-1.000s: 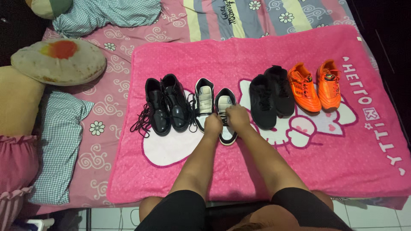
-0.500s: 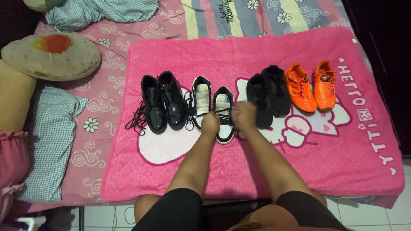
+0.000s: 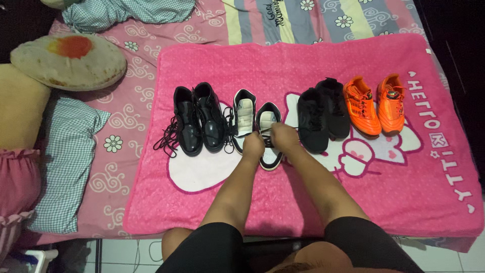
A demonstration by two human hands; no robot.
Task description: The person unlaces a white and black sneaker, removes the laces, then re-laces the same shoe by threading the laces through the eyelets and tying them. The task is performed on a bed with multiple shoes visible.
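Both hands, left hand point(image 3: 253, 145) and right hand point(image 3: 284, 137), pinch the laces of the black-and-white low-top sneaker point(image 3: 268, 135) lying mid-row on the fuzzy pink blanket point(image 3: 313, 202), where a hard tug could, I judge, drag it into its twin shoe point(image 3: 243, 117) at left.

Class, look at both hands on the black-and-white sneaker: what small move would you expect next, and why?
Probably drawing the laces snug. Both the left hand and right hand sit on the right-hand black-and-white sneaker, pinching its laces over the tongue; its partner sneaker lies untouched beside it.
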